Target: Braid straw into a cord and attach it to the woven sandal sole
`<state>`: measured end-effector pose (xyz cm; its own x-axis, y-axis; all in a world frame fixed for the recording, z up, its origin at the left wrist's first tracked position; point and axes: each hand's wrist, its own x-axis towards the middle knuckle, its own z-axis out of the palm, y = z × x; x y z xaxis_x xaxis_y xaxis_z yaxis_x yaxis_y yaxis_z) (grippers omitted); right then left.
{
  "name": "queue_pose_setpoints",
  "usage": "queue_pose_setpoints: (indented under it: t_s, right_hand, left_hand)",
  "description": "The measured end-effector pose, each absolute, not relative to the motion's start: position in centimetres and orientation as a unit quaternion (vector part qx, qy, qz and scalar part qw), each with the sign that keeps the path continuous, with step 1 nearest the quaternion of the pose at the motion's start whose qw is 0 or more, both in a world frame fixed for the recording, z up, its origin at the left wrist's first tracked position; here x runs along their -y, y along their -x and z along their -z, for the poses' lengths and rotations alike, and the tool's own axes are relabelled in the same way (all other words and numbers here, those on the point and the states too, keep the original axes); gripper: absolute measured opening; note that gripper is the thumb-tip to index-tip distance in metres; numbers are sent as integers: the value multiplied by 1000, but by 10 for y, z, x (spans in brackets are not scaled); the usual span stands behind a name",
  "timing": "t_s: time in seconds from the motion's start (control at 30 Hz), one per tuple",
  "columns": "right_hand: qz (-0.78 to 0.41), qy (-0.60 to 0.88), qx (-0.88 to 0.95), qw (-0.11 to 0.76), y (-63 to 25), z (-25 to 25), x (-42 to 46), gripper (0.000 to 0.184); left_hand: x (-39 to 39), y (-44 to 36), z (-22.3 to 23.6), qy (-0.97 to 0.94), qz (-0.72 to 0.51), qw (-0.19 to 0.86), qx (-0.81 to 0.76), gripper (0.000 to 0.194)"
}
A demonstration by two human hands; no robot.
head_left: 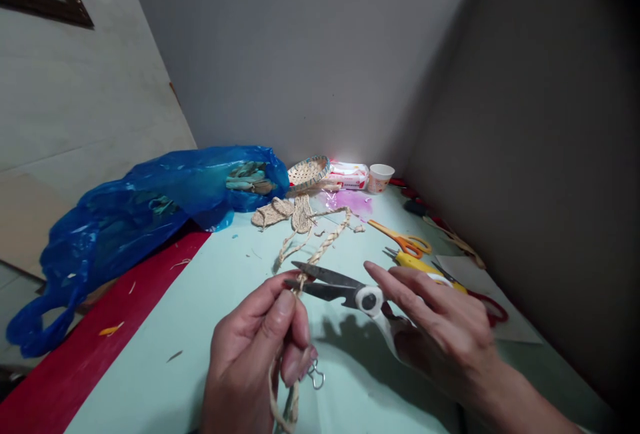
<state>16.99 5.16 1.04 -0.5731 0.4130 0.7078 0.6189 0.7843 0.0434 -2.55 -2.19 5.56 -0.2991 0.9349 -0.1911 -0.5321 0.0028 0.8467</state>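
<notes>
My left hand point(267, 334) is closed, pinching a pale braided straw cord point(331, 241) between thumb and fingers. The braid runs away from me across the table, and loose strands hang below the hand. A wire clip point(316, 375) shows at the lower fingers; whether they grip it I cannot tell. My right hand point(440, 321) holds white-handled scissors point(370, 301), its index finger stretched along them. The scissors' dark blades are apart, with the cord between them just above my left fingertips.
A blue plastic bag point(150, 187) lies at the left. Small woven slippers point(287, 213), a woven basket point(310, 173), a white-and-red packet point(347, 175) and a paper cup point(380, 179) stand at the back. Orange scissors point(403, 239) and a yellow-handled tool point(415, 262) lie right.
</notes>
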Motion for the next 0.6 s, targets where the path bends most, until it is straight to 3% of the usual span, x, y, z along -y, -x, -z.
queue_pose_setpoints:
  t_s: [0.07,0.27,0.43,0.53,0.6]
  right_hand:
    - [141,288,874,366,-168,-10,-51,62]
    - [133,285,875,368,-167,-9,-52,61]
    - [107,284,878,370,-166,-10,-52,57]
    - [33,294,876,382,-161,-11,-50,54]
    - [-48,321,848,419,-157,-13,-50,40]
  left_hand:
    - [22,24,-55,-234,-672,534,-456,11]
    - [23,28,-53,-279,-639,546,-464,29]
    - [23,31,-50,-272,-646,549,-454,18]
    - [22,31,-50,-262,-647,557,-450,13]
    - [20,31,-50,-252,-646,566,-446,14]
